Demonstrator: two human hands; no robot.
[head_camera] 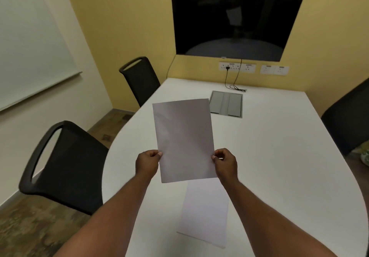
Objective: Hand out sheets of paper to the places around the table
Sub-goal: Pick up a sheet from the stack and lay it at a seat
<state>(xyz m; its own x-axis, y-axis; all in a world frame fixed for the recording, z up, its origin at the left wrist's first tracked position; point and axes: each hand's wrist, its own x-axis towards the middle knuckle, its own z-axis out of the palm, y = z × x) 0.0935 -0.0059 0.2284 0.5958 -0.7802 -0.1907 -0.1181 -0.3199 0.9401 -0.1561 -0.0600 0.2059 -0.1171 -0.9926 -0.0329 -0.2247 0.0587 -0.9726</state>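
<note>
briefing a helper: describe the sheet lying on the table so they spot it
Start at the white table, at its near end by the person. The flat sheet lies there, beneath the raised sheet; unlike that one, nobody holds it.

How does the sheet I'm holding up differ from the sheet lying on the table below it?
The held sheet is up in the air, pinched at its side edges by the left hand and right hand. The lying sheet rests flat on the table, untouched. The held sheet looks grey and shaded, while the lying sheet looks paler. Both look blank and are similar in shape.
</note>
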